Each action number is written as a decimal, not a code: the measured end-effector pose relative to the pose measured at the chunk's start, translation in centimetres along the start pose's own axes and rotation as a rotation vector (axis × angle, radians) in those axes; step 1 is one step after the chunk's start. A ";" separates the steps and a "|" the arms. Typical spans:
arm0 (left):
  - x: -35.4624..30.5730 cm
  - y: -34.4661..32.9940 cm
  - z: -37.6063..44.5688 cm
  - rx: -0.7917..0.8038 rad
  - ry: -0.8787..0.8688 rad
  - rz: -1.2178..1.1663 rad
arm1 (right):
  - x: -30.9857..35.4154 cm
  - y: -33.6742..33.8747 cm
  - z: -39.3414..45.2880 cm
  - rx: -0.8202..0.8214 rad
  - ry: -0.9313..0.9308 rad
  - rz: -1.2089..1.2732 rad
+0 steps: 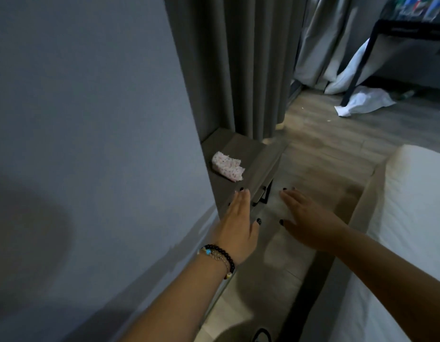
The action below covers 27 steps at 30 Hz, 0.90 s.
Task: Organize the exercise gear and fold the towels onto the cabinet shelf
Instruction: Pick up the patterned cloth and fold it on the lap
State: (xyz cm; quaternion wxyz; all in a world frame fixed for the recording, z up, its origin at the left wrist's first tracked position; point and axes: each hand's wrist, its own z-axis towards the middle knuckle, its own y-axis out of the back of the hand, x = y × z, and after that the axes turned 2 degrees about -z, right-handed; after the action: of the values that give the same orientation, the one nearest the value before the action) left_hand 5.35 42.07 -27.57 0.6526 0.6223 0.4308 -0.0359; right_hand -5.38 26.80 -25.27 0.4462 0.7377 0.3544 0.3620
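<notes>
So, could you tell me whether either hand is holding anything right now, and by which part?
Nothing is held: the left hand lies flat against the cabinet edge, the right hand is open.

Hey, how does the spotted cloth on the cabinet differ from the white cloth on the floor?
The spotted cloth is speckled, while the white cloth is plain. The spotted cloth lies bunched in a compact lump on the cabinet top near the wall; the white cloth is spread out on the floor beside a black frame leg and looks bigger. Both lie crumpled, and no hand touches either.
</notes>
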 end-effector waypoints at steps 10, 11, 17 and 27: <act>-0.1 -3.4 11.4 -0.032 0.147 -0.156 | -8.0 4.5 10.2 0.047 0.072 -0.078; 0.1 -3.7 12.5 -0.040 0.157 -0.160 | -8.2 4.7 11.3 0.058 0.077 -0.068; 2.3 -3.9 18.9 -0.090 0.243 -0.197 | -9.0 5.0 17.6 0.054 0.098 0.111; 7.7 -5.9 30.3 -0.280 0.581 -0.371 | -14.8 4.8 30.5 0.175 0.135 0.013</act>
State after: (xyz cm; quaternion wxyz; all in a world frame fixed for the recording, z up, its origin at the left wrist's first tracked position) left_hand 22.39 19.02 -41.33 0.5644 0.4226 0.7042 0.0838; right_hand 14.33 0.37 -34.47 0.3529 0.7499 0.4094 0.3814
